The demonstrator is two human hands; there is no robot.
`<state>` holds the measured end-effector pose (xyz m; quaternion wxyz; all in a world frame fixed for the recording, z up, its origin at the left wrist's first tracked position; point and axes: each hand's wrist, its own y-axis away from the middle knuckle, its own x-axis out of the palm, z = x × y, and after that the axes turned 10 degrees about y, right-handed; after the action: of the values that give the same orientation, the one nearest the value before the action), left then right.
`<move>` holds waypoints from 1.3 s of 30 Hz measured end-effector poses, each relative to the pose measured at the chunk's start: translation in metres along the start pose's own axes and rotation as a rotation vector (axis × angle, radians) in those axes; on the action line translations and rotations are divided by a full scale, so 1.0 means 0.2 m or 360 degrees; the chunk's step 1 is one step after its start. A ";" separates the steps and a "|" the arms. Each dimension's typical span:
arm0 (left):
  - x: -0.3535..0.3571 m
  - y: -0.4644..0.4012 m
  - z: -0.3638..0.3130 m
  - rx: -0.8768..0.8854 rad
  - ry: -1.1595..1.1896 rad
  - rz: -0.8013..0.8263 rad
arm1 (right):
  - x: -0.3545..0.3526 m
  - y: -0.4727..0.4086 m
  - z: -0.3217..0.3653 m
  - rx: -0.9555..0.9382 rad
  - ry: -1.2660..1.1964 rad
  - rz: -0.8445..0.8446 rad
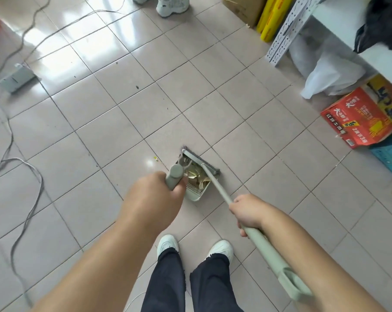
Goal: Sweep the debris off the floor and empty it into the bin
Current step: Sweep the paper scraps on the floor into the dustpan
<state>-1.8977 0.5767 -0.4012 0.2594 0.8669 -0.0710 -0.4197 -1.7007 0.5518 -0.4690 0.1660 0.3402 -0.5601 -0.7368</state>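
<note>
My left hand [155, 197] grips the top of the pale green dustpan handle [174, 175]. The dustpan [196, 194] stands on the tiled floor just ahead of my feet and holds dry leaves and paper scraps [198, 173]. My right hand [247, 212] grips the long pale green broom handle [217, 184], whose far end slants down to the broom head [201, 161] with grey bristles at the pan's mouth. A tiny yellow-green scrap [155, 158] lies on the floor left of the pan. Small dark specks [137, 87] dot the tiles farther ahead. No bin is visible.
Grey cables [33, 176] trail over the floor at the left, near a grey box [17, 78]. At the right stand a white metal shelf [287, 30], a white plastic bag [332, 75], a red carton [361, 118] and a blue crate [391, 154]. Another person's white shoes [171, 4] are at the top.
</note>
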 end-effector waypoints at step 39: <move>-0.40 0.18 0.71 -0.0592 0.0282 -0.0382 | 0.35 0.14 0.76 -0.0097 0.0758 0.0026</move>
<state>-2.0542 0.5172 -0.4005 0.3682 0.8398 0.1340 -0.3757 -1.8585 0.6066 -0.4427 0.3095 0.4947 -0.4854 -0.6511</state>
